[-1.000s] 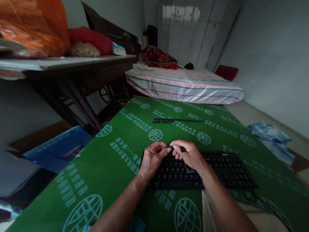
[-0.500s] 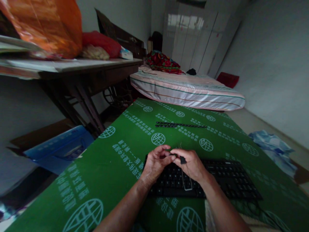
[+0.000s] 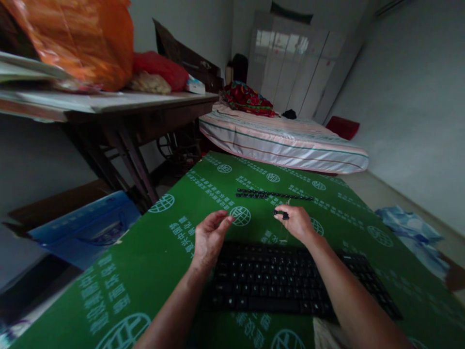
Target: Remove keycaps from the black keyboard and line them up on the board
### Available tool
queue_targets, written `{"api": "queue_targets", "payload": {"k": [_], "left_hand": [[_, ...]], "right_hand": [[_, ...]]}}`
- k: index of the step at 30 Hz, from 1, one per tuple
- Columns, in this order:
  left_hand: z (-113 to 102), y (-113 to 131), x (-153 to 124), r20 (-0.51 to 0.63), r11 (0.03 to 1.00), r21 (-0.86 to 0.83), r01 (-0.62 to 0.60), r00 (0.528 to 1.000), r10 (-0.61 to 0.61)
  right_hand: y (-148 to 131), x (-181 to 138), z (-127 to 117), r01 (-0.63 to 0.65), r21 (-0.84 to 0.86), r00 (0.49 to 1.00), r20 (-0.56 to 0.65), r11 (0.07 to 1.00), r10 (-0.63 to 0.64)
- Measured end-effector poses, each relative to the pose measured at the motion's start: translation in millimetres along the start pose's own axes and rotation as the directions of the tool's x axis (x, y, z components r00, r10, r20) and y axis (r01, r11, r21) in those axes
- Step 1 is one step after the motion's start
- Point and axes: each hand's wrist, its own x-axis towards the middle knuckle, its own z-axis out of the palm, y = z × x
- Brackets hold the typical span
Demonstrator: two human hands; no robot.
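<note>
My right hand [image 3: 296, 222] is raised beyond the keyboard, closed on a small black keycap [image 3: 276, 212] at its fingertips. A wire keycap puller with a black handle [image 3: 286, 216] is in the same hand, its thin wire loop hanging faintly below. To the left, my left hand [image 3: 209, 237] hovers over the green board with thumb and fingers apart, holding nothing visible. Below both hands lies a black keyboard [image 3: 269, 281], partly covered by my right forearm. Two rows of black keycaps [image 3: 250, 193] lie on the board past my hands.
The green printed board [image 3: 174, 281] serves as the work surface. A bed [image 3: 283, 140] stands behind it. On the left are a table [image 3: 181, 99] with an orange bag [image 3: 87, 48] and a blue container [image 3: 87, 232]. Blue-white cloth [image 3: 410, 232] lies at right.
My hands were together over the keyboard and are now apart. The right has moved forward toward the keycap rows with the keycap and puller; the left has moved left and opened.
</note>
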Motion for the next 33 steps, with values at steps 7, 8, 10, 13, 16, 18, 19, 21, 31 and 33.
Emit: {"api": "queue_targets", "payload": {"k": [7, 8, 10, 13, 16, 18, 19, 21, 31, 33], "left_hand": [[-24.8, -26.8, 20.6, 0.021, 0.942, 0.331, -0.060, 0.998, 0.056], [-25.2, -29.0, 20.9, 0.054, 0.918, 0.388, -0.077, 0.997, 0.061], [-25.3, -31.5, 21.0, 0.095, 0.874, 0.474, -0.102, 0.993, 0.064], [-25.0, -31.4, 20.7, 0.110, 0.833, 0.541, -0.118, 0.992, 0.069], [-24.7, -28.5, 19.7, 0.124, 0.800, 0.585, -0.131, 0.990, 0.072], [-24.5, -26.3, 19.0, 0.131, 0.785, 0.605, -0.133, 0.989, 0.067], [-24.3, -25.3, 18.7, 0.133, 0.779, 0.613, -0.130, 0.989, 0.061], [-23.8, -23.8, 18.3, 0.133, 0.772, 0.623, -0.125, 0.990, 0.052], [-23.2, -24.0, 18.2, 0.132, 0.771, 0.626, -0.120, 0.990, 0.047], [-23.2, -23.4, 17.7, 0.125, 0.768, 0.629, -0.119, 0.991, 0.051]], "right_hand": [[31.1, 41.4, 28.3, -0.114, -0.202, 0.983, 0.120, 0.973, 0.140], [33.0, 44.9, 30.7, -0.114, -0.205, 0.981, 0.130, 0.972, 0.142], [36.0, 51.2, 34.4, -0.109, -0.210, 0.979, 0.146, 0.972, 0.141], [39.5, 59.0, 38.0, -0.097, -0.217, 0.978, 0.159, 0.971, 0.133], [42.4, 65.3, 41.0, -0.086, -0.223, 0.977, 0.170, 0.971, 0.125], [43.8, 68.5, 43.0, -0.081, -0.229, 0.977, 0.174, 0.970, 0.123], [44.3, 69.8, 43.9, -0.078, -0.233, 0.977, 0.176, 0.969, 0.121], [45.0, 72.0, 45.3, -0.073, -0.240, 0.977, 0.176, 0.968, 0.117], [46.8, 80.1, 51.6, -0.079, -0.288, 0.978, 0.165, 0.954, 0.131], [46.7, 81.2, 52.8, -0.082, -0.295, 0.977, 0.164, 0.952, 0.135]]}}
